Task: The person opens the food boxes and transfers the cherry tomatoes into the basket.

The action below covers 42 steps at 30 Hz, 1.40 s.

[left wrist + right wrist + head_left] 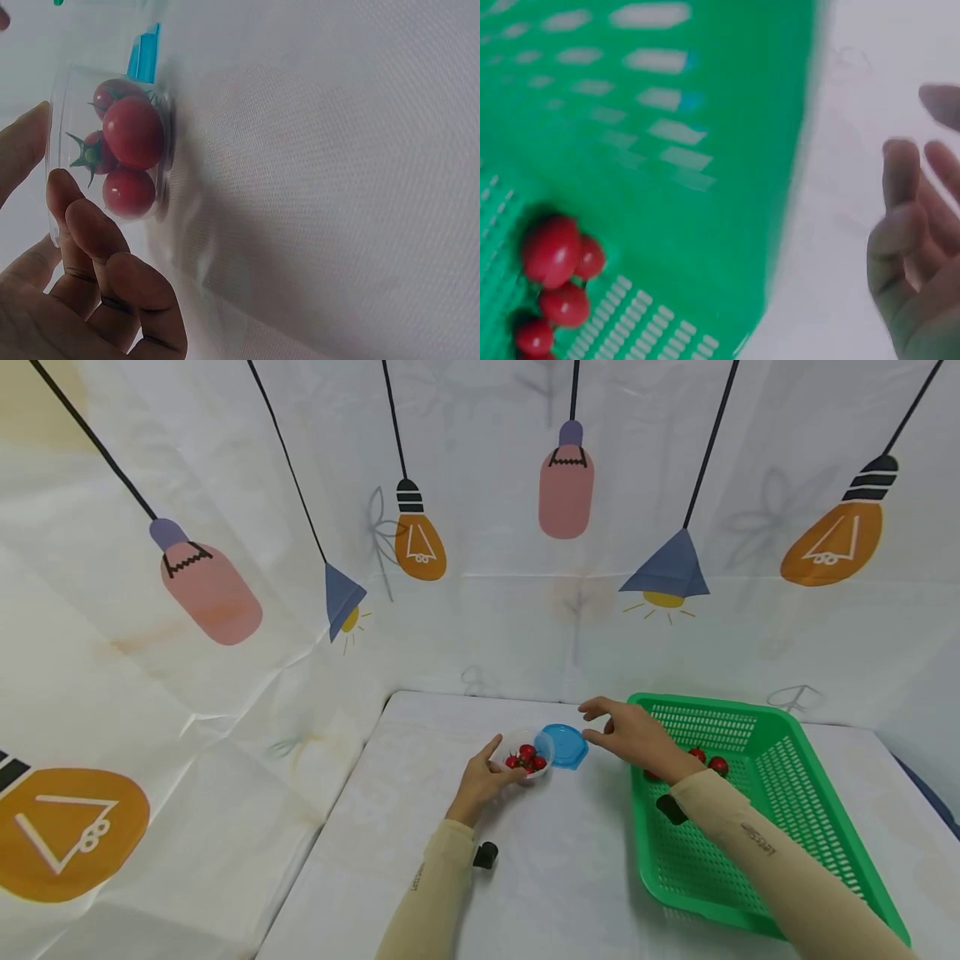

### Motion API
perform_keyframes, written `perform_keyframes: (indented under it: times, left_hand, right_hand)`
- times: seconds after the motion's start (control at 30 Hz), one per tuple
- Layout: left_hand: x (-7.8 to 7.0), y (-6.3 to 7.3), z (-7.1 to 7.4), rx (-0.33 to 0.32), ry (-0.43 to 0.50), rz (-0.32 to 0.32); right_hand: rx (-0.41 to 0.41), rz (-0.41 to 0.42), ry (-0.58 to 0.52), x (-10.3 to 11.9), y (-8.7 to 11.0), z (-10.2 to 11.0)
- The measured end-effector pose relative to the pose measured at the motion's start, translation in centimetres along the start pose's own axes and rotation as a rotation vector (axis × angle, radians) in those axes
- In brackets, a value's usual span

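Observation:
A clear plastic tub (551, 745) with several cherry tomatoes (133, 133) in it stands on the white cloth. My left hand (480, 779) holds the tub by its rim, thumb on one side and fingers on the other. Just right of the tub lies a blue lid (567, 748), flat on the cloth. Over the left rim of the green basket (780, 827) reaches my right hand (633, 737), its fingers loosely bent with nothing between them. More cherry tomatoes (551, 251) lie inside the basket, partly hidden by the right forearm in the head view.
The basket takes up the right side of the cloth-covered table (562, 877). A white curtain (495, 627) printed with lamps hangs behind and along the left. Each wrist carries a small black camera (486, 855).

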State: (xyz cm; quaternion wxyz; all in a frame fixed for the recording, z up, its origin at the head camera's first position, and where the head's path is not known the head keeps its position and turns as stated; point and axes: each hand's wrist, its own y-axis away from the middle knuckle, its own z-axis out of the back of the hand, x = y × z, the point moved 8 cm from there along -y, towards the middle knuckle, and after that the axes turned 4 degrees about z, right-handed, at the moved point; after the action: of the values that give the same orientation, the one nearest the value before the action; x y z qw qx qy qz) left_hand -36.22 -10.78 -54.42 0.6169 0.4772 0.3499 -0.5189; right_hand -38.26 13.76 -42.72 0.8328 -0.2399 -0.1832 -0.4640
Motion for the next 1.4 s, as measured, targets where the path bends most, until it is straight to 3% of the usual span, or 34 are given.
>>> perform_keyframes:
  times: [0.2, 0.5, 0.77, 1.1, 1.4]
  left_hand:
    - [0.0, 0.0, 0.3, -0.001, 0.001, 0.013]
    - [0.1, -0.1, 0.7, 0.002, 0.009, -0.003]
    - [0.0, 0.0, 0.6, 0.012, 0.003, -0.002]
    - [-0.2, -0.2, 0.5, 0.016, 0.0, -0.038]
    - [-0.1, -0.1, 0.4, 0.041, 0.025, -0.042]
  right_hand:
    - [0.08, 0.106, -0.113, 2.0, -1.8, -1.9]
    - [0.114, 0.141, -0.137, 4.4, -3.6, -3.0]
    - [0.152, 0.106, -0.141, 5.2, -5.0, -5.2]
    - [0.251, 0.028, -0.145, 4.5, -5.9, -9.2]
    - [0.39, 0.018, 0.063, 3.9, -5.5, -12.0]
